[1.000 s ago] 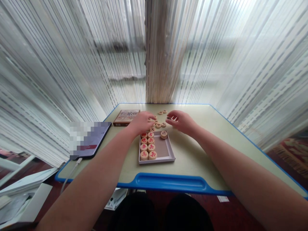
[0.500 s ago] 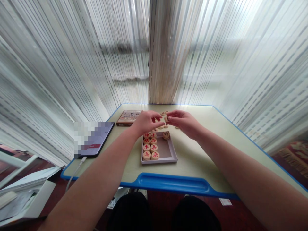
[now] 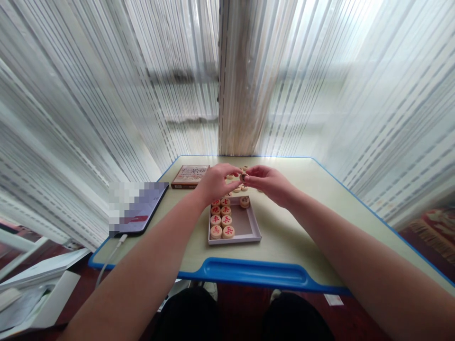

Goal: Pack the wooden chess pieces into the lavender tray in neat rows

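In the head view I see both hands raised together over the far end of a shallow tray (image 3: 235,241). The right hand (image 3: 270,183) has thumb and forefinger pinched shut on a round wooden game piece (image 3: 243,177), which is lifted off the table (image 3: 305,222), at the right hand's fingertips and just inside the left hand's. The left hand (image 3: 215,183) is curled, its fingertips (image 3: 235,172) meeting that same piece from the other side, and I cannot tell whether it shares the grip or only touches. Below the left wrist, 2 columns of red-marked pieces (image 3: 226,221) fill the tray's left side. 1 dark-marked piece (image 3: 244,201) lies alone under the gap between the hands, at the tray's far edge. Beyond the fingers, loose pieces (image 3: 237,188) lie scattered on the table, partly hidden. Out past the left hand's knuckles sits a flat printed box lid (image 3: 188,174) – and further to that side, near the left forearm, a tablet (image 3: 142,213) with a white cable (image 3: 110,258) plugged in.
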A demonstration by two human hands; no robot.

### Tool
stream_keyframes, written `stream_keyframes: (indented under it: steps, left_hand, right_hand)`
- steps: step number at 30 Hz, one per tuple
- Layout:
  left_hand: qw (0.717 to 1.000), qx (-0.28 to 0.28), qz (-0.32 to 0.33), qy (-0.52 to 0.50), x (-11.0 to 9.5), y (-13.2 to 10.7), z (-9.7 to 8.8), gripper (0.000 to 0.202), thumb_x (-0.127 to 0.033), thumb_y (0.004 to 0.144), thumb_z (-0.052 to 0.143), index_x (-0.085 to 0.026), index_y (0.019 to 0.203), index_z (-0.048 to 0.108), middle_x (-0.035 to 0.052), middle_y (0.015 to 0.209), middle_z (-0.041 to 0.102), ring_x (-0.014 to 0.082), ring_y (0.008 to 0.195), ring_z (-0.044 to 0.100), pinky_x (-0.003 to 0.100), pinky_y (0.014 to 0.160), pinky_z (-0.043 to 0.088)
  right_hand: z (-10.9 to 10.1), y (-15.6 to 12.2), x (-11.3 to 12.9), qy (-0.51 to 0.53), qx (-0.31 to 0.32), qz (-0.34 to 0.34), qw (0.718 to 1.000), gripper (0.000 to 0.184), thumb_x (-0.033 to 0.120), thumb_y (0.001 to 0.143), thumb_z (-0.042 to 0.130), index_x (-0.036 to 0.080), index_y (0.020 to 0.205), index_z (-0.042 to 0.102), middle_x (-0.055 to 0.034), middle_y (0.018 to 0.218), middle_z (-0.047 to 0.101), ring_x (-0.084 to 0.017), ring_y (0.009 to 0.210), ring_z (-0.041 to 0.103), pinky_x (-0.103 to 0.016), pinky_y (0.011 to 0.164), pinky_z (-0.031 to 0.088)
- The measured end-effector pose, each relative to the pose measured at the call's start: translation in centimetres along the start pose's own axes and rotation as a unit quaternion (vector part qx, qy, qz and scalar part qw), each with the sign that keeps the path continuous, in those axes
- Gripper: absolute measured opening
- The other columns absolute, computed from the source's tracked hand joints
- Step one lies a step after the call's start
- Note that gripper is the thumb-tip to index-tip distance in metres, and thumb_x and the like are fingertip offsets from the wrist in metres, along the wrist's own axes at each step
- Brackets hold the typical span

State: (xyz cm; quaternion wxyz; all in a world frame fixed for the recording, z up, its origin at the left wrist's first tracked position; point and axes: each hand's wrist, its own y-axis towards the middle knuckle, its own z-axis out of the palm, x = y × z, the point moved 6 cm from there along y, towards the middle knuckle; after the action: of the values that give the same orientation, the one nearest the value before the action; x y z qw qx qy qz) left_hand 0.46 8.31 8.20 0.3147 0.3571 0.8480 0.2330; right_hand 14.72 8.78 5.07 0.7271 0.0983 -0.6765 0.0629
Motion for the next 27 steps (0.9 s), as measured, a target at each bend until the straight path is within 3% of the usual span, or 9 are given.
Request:
stream_keyframes:
  steps: [6, 13, 17, 20, 24, 27]
  left_hand:
    - [1.0, 0.006, -0.016, -0.02, 0.4, -0.1, 0.3, 0.023, -0.019, 0.075, 0.063, -0.015, 0.095, 0.072, 0.0073, 0.089, 0.072, 0.0146, 0.076, 0.064, 0.026, 0.073, 0.051]
    - [1.0, 0.003, 0.029, -0.006, -0.7, -0.1, 0.1, 0.025, -0.024, 0.076, 0.065, -0.016, 0.1, 0.071, 0.0082, 0.093, 0.07, 0.0157, 0.082, 0.063, 0.028, 0.076, 0.05]
    - [1.0, -0.009, 0.012, -0.014, -0.8, 0.0, -0.4, 0.024, -0.024, 0.075, 0.065, -0.015, 0.096, 0.072, 0.009, 0.094, 0.068, 0.0152, 0.081, 0.061, 0.027, 0.073, 0.05]
    - [0.999, 0.016, -0.028, -0.038, -0.6, -0.1, -0.6, 0.025, -0.024, 0.072, 0.066, -0.014, 0.093, 0.073, 0.008, 0.094, 0.067, 0.0134, 0.077, 0.06, 0.025, 0.069, 0.05]
    - [0.989, 0.088, -0.075, -0.095, -0.7, -0.4, -0.4, 0.025, -0.024, 0.07, 0.067, -0.013, 0.092, 0.072, 0.0064, 0.089, 0.066, 0.0089, 0.064, 0.055, 0.023, 0.061, 0.048]
    - [0.983, 0.106, -0.098, -0.113, -0.4, -0.6, -0.3, 0.031, -0.026, 0.069, 0.068, -0.013, 0.097, 0.07, 0.006, 0.088, 0.067, 0.009, 0.063, 0.054, 0.023, 0.058, 0.046]
  right_hand:
    - [0.0, -0.1, -0.1, -0.007, -0.01, 0.014, 1.0, 0.027, 0.023, 0.059, 0.079, 0.015, 0.079, 0.062, 0.0006, 0.07, 0.066, -0.01, 0.065, 0.062, -0.024, 0.064, 0.05]
    - [0.0, 0.0, -0.2, -0.008, 0.0, -0.001, 1.0, 0.029, 0.027, 0.058, 0.081, 0.016, 0.077, 0.063, -0.0009, 0.074, 0.068, -0.01, 0.069, 0.062, -0.026, 0.068, 0.051]
    - [-0.4, 0.2, -0.1, 0.003, -0.016, -0.006, 1.0, 0.019, 0.028, 0.068, 0.075, 0.016, 0.077, 0.063, -0.0039, 0.076, 0.068, -0.013, 0.073, 0.064, -0.027, 0.073, 0.053]
    - [-1.4, 0.3, 0.2, -0.003, -0.076, -0.018, 0.997, 0.015, 0.029, 0.078, 0.066, 0.015, 0.075, 0.062, -0.0056, 0.075, 0.067, -0.013, 0.072, 0.063, -0.026, 0.068, 0.053]
    - [-2.9, 0.4, 0.5, -0.073, -0.134, -0.02, 0.988, 0.018, 0.031, 0.083, 0.056, 0.015, 0.076, 0.061, -0.0079, 0.082, 0.066, -0.013, 0.069, 0.061, -0.023, 0.058, 0.049]
    - [-3.7, 0.6, 0.4, -0.237, -0.143, -0.018, 0.961, 0.017, 0.029, 0.082, 0.054, 0.015, 0.075, 0.061, -0.0083, 0.08, 0.067, -0.014, 0.066, 0.06, -0.025, 0.056, 0.044]
